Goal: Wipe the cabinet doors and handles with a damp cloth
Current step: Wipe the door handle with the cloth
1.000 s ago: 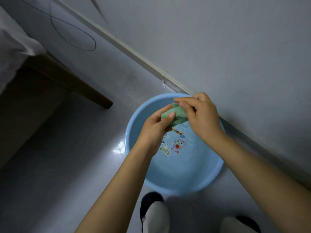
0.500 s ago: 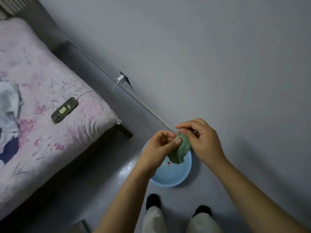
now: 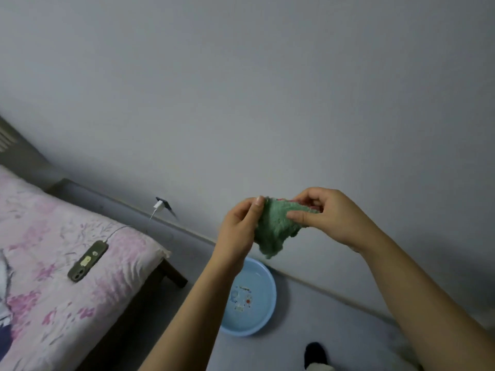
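Holding the green cloth point(image 3: 276, 228) up before the wall, we pinch its left edge with our left hand point(image 3: 239, 226) and its right edge with our right hand point(image 3: 329, 215), above the blue basin point(image 3: 265, 311) on the floor.

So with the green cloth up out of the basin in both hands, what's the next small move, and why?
Probably spread or fold it flat. The green cloth hangs bunched between the left hand and right hand, above the blue basin; no cabinet is in view.
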`<act>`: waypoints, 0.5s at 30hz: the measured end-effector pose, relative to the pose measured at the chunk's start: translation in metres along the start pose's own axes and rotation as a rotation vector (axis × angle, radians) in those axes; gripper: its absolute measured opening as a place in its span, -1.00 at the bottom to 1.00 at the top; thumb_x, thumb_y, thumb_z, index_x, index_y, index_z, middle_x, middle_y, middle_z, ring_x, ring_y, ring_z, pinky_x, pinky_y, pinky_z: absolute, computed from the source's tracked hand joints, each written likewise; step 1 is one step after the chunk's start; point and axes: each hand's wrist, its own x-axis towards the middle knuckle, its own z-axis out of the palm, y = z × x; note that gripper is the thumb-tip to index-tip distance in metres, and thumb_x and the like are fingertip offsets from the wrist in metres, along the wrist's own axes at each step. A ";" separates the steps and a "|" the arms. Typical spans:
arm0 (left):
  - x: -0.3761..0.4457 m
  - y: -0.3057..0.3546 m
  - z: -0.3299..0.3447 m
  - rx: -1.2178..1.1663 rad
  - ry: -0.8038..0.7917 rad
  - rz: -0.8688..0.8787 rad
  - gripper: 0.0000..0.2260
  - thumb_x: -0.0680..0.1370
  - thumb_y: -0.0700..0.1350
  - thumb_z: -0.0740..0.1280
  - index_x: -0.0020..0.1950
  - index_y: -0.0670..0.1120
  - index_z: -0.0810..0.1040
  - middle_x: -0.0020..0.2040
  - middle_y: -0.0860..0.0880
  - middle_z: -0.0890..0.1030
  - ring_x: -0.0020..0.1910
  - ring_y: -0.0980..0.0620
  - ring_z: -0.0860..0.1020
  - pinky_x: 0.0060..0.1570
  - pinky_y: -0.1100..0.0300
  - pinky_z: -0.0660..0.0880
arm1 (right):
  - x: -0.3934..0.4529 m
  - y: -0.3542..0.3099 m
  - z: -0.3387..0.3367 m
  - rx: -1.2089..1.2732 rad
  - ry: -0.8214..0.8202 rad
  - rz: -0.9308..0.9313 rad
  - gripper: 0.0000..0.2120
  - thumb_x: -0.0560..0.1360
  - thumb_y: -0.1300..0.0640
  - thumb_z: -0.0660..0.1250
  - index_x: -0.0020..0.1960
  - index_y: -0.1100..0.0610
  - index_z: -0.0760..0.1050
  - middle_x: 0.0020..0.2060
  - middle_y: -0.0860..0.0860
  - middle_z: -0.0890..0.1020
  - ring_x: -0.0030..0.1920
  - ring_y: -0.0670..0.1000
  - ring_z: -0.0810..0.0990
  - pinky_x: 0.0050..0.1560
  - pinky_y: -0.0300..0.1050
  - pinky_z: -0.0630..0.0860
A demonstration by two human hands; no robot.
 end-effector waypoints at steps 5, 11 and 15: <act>-0.054 0.021 0.051 -0.021 -0.270 0.078 -0.88 0.54 -0.18 0.35 -0.20 -0.14 0.60 -0.31 -0.01 0.65 -0.34 0.09 0.59 -0.34 0.23 0.51 | -0.103 -0.005 -0.026 -0.049 0.361 -0.054 -0.83 0.47 0.19 0.41 -0.19 -0.08 0.56 -0.25 -0.12 0.62 -0.20 -0.13 0.57 -0.13 -0.32 0.48; -0.126 0.019 0.147 0.146 -0.310 0.312 -0.93 0.55 -0.02 0.25 -0.13 0.09 0.48 -0.32 -0.03 0.57 -0.34 0.08 0.48 -0.30 0.07 0.49 | -0.213 -0.004 -0.065 -0.252 0.770 -0.132 -0.90 0.49 0.14 0.38 -0.04 0.04 0.67 -0.16 -0.17 0.66 -0.09 -0.25 0.57 -0.09 -0.50 0.40; -0.171 0.019 0.217 0.229 -0.301 0.406 -0.87 0.62 -0.11 0.22 -0.11 0.08 0.43 -0.31 -0.07 0.59 -0.37 0.07 0.52 -0.36 0.18 0.43 | -0.277 0.015 -0.107 -0.042 0.786 0.017 -0.88 0.51 0.05 0.35 0.02 -0.12 0.59 -0.03 -0.22 0.63 0.03 -0.26 0.56 0.05 -0.36 0.46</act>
